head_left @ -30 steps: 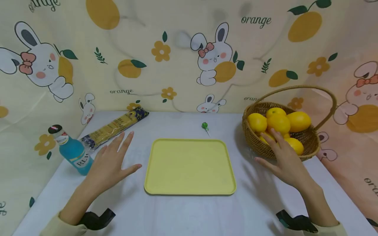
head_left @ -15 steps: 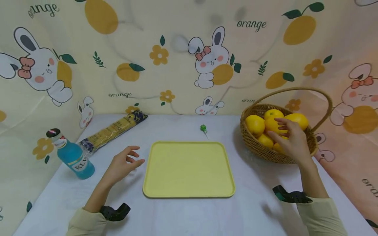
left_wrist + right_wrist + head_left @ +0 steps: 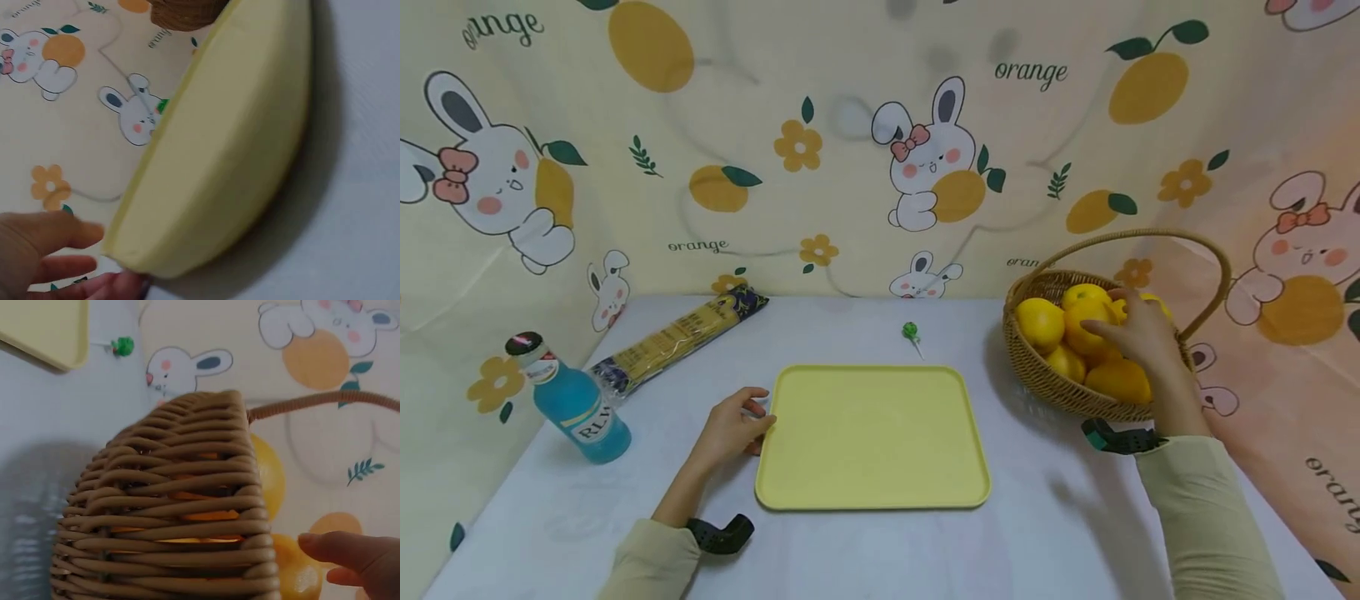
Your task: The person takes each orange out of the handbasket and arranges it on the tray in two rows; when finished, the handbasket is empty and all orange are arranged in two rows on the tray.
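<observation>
Fruit [image 3: 1070,333] partly hidden by right hand [image 3: 1142,337], tray rim [image 3: 762,468] by left hand [image 3: 732,427], either grip unclear.

The tray [image 3: 872,437] is pale yellow, the basket [image 3: 1032,373] at right woven brown, its fruit [image 3: 1040,323] bright yellow, the bottle [image 3: 574,407] at left blue, and the cream backdrop [image 3: 842,46] printed with rabbits [image 3: 934,154].

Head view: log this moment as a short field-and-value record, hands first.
left hand: at the left edge of the yellow rectangular tray; grip unclear
right hand: over the yellow rounded fruits in the brown wicker basket; grip unclear
behind tray: green-headed lollipop with white stick
left side: blue bottle with black cap, long gold-and-navy packet
backdrop: cream sheet printed with white rabbits
</observation>
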Demonstrator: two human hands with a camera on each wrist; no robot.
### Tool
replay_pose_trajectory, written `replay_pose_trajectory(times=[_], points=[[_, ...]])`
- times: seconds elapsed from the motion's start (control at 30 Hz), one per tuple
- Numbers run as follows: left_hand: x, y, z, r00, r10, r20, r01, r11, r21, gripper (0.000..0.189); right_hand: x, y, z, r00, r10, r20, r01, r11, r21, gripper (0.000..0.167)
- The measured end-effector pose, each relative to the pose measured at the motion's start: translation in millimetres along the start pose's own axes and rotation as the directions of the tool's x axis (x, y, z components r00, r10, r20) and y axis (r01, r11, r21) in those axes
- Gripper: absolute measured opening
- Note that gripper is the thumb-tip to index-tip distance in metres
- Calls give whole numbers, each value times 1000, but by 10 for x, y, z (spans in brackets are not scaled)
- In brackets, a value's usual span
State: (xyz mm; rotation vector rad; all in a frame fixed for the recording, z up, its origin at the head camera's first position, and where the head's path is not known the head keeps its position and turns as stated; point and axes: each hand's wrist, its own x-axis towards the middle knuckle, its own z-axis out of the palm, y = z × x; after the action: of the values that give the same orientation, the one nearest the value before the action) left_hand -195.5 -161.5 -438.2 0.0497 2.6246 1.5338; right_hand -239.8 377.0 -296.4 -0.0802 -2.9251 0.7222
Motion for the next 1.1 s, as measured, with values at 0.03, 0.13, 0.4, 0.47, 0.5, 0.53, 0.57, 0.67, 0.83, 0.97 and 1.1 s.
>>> replay_pose_trajectory(times=[0.03,0.13,0.4,0.47,0.5,0.53,0.57,0.67,0.83,0.97,1.1], points=[[6,-19,12,1000,8,-12,-8,1000,-1,45,26,11,4,1000,9,19,-8,1000,-14,82],[18,-69,45,999,21,-43,-21,1000,-4,42,84,35,28,996,36,81,-31,998,-61,93],[45,-114,148,994,74,-77,-72,997,29,37,100,69,103,991,65,119,-46,986,-158,100],[47,-109,167,992,87,-92,-85,996,30,37,95,72,114,995,50,91,-36,988,-153,97],[47,-106,175,991,90,-95,-88,996,24,37,91,72,116,996,43,76,-32,989,-142,96],[49,-107,181,991,90,-100,-89,996,20,37,88,75,116,997,37,65,-29,991,-128,95],[50,-106,185,991,90,-103,-89,996,16,37,84,80,114,998,33,56,-27,994,-109,95],[56,-116,192,990,90,-110,-89,996,17,37,65,79,108,999,31,37,-30,999,-45,95],[52,-134,185,988,91,-121,-90,996,19,37,11,61,117,999,48,0,-48,996,71,96],[47,-143,182,989,86,-123,-86,996,9,37,-72,47,123,996,69,-59,-55,978,201,95],[44,-143,182,988,92,-126,-92,996,-1,36,-189,-2,141,988,74,-137,-30,954,297,96]])
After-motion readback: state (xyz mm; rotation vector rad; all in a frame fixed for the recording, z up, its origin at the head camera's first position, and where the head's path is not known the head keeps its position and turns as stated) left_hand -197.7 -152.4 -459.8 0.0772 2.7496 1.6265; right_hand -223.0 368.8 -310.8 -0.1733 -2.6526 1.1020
